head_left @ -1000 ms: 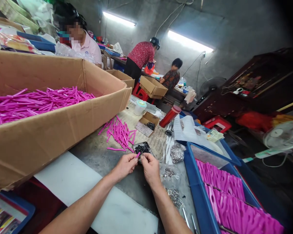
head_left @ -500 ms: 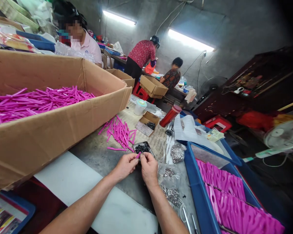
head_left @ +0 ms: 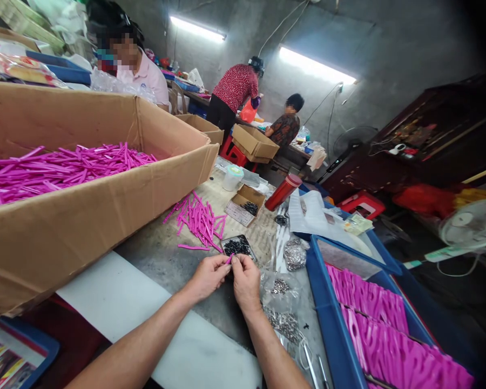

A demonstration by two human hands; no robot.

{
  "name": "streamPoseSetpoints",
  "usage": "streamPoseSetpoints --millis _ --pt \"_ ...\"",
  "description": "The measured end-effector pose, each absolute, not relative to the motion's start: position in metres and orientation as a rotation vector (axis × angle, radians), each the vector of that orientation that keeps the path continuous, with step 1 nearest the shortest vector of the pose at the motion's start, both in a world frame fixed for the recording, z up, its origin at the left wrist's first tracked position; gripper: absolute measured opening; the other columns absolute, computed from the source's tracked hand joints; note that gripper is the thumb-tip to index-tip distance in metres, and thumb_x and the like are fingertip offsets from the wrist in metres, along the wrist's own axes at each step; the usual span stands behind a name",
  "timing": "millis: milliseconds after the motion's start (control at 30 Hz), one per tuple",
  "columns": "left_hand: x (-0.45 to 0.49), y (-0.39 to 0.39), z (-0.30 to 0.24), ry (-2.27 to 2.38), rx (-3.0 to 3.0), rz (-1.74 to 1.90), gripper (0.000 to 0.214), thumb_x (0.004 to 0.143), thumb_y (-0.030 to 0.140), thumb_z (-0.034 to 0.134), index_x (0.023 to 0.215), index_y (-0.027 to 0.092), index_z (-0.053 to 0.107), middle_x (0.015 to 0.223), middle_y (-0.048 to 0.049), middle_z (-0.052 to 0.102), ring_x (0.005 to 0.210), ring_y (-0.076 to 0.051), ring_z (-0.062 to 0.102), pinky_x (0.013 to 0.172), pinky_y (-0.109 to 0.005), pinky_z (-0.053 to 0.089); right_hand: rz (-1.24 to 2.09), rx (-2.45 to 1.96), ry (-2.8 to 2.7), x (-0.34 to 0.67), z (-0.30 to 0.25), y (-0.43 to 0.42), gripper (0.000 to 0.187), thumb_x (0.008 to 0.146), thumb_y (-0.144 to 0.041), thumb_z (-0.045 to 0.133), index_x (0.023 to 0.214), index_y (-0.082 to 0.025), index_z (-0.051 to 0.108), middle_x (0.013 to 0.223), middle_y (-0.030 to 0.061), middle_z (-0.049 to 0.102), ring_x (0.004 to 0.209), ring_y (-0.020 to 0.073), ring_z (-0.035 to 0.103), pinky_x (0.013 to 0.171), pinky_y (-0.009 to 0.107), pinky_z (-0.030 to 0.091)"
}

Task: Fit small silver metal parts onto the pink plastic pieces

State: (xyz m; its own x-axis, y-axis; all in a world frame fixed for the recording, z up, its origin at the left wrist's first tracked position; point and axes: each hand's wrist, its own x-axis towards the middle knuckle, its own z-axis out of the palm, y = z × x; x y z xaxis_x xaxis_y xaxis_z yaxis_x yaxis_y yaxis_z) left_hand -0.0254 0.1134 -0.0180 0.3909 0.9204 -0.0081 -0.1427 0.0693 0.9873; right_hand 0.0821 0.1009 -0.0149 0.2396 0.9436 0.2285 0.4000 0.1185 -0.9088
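Note:
My left hand [head_left: 208,275] pinches a pink plastic stick [head_left: 228,260] by its end. My right hand [head_left: 246,281] meets it fingertip to fingertip, its fingers closed on the same stick's tip; whether it also holds a small part is hidden. Both hands hover over the grey table just in front of a small tray of black parts [head_left: 236,247]. A loose pile of pink sticks [head_left: 198,220] lies beyond that tray.
A large cardboard box of pink sticks [head_left: 56,170] fills the left. A blue bin [head_left: 332,329] with rows of pink pieces stands right. Bags of small metal parts [head_left: 285,323], a red flask [head_left: 282,192] and a small carton [head_left: 245,205] sit around. Three people work farther back.
My right hand has shifted slightly left and closer to my left hand; the pinch on the pink stick stays the same.

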Motion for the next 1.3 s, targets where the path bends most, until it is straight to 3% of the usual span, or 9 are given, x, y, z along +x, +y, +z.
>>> streamPoseSetpoints --millis 433,767,1300 --pt "-0.025 0.112 -0.014 0.843 1.243 0.943 0.015 0.071 0.026 0.045 0.061 0.014 0.047 0.048 0.007 0.035 0.038 -0.005 0.03 0.037 -0.017 0.023 0.854 -1.363 -1.223 0.082 -0.018 0.102 0.019 0.073 -0.035 0.046 0.066 -0.017 0.048 0.059 -0.003 0.046 0.055 0.0123 0.044 0.053 0.022 0.037" --pt "-0.025 0.112 -0.015 0.847 1.225 0.935 0.019 0.071 0.029 0.045 0.061 0.014 0.048 0.048 0.0064 0.036 0.037 -0.005 0.03 0.036 -0.017 0.022 0.615 -1.539 -1.366 0.081 -0.019 0.1 0.02 0.077 -0.034 0.04 0.069 -0.018 0.049 0.06 -0.0021 0.048 0.057 0.0136 0.046 0.054 0.023 0.035" --pt "-0.024 0.111 -0.014 0.872 1.155 0.906 0.018 0.068 0.029 0.047 0.059 0.014 0.048 0.047 0.0056 0.04 0.035 -0.004 0.029 0.033 -0.015 0.02 0.791 -1.422 -1.279 0.092 -0.006 0.091 0.024 0.075 -0.038 0.043 0.069 -0.016 0.05 0.057 -0.0029 0.043 0.052 0.0118 0.04 0.048 0.022 0.033"
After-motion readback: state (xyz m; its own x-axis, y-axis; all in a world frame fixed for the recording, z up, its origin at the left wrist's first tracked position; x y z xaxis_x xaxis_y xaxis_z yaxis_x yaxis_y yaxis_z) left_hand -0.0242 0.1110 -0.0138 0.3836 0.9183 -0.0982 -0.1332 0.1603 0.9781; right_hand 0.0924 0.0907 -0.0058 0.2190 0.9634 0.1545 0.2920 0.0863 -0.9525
